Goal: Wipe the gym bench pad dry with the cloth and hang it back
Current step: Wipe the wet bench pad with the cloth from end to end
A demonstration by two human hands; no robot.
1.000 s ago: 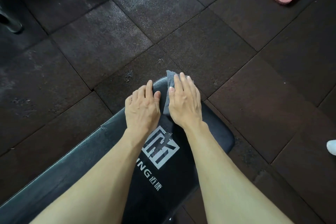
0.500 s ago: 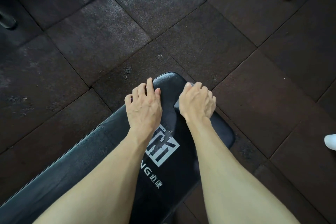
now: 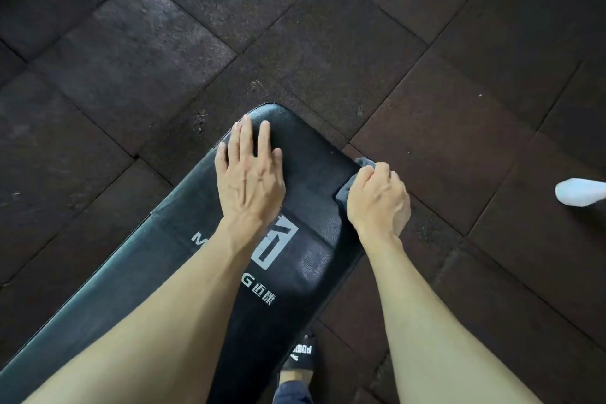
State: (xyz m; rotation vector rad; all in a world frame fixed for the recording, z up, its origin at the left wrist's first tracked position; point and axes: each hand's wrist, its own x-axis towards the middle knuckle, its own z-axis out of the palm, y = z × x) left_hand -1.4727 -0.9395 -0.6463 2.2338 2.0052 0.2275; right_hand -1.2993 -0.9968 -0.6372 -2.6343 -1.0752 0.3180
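Note:
The black gym bench pad (image 3: 308, 154) with a white logo runs from the lower left up to the middle of the head view. My left hand (image 3: 249, 174) lies flat on the pad's far left part, fingers spread and holding nothing. My right hand (image 3: 377, 200) is curled at the pad's right edge, gripping a bunched grey cloth (image 3: 349, 185). Most of the cloth is hidden under the fingers; a corner of it sticks out above the knuckles.
Dark rubber floor tiles (image 3: 360, 26) surround the bench. A white shoe tip (image 3: 580, 192) shows at the right edge. My own foot in a black sock (image 3: 300, 356) stands beside the bench below. The hanging place for the cloth is out of view.
My right hand has slid with the cloth from the pad's middle to its right edge and has curled up. My left hand has flattened out and its fingers now reach further up the pad.

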